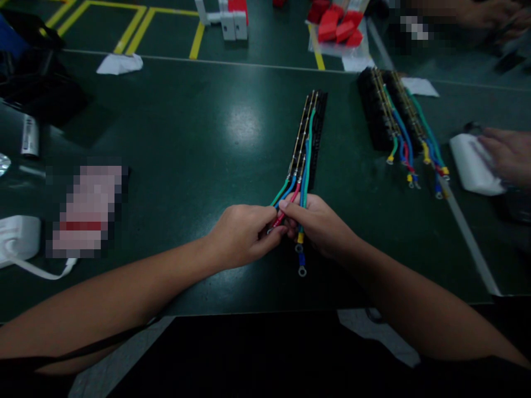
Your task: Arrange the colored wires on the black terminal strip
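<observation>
one view only, from a camera worn on the person's head. it faces forward and steeply down onto a dark green table (186, 155), close in. the wired terminal strip (309, 138) sits just right of centre; the left hand (240, 235) and right hand (319, 224) meet at its near end, forearms entering from the bottom edge. yellow lines (133, 22) lie far beyond it.
</observation>
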{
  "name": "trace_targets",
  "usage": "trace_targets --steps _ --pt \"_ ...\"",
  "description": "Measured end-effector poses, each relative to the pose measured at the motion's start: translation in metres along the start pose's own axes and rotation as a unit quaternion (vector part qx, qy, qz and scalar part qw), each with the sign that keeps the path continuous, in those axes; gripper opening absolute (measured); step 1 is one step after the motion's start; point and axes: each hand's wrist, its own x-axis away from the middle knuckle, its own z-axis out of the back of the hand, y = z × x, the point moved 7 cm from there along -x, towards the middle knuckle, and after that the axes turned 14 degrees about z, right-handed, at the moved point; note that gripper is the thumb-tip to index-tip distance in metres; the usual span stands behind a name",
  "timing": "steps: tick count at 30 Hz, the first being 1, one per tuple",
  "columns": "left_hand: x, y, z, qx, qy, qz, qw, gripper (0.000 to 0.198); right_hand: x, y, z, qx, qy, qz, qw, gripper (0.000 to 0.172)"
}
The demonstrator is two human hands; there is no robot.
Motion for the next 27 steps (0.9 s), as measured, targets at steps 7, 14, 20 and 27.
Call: trace_targets --steps 7,14,20,27 --pt "0.0007 0.0003 -0.0003 0.000 -0.002 -0.001 1.000 0.026 0.0001 -0.0011 -0.0003 0.006 0.000 -0.003 1.000 0.024" --pt "-0.0002 0.0004 -0.0002 0.003 -0.006 0.000 1.000 0.026 0.0007 -0.0019 0.0000 0.011 0.003 -0.007 1.000 0.026" --pt "0.0005 0.0014 0.0004 0.005 -0.001 -0.001 1.000 0.026 0.0001 -0.0015 0.0003 0.009 0.006 -0.001 1.000 0.024" --pt "0.0002 0.0012 0.0010 0.009 -0.002 -0.001 1.000 0.026 0.0003 -0.0014 0.0001 0.007 0.001 0.000 1.000 0.026"
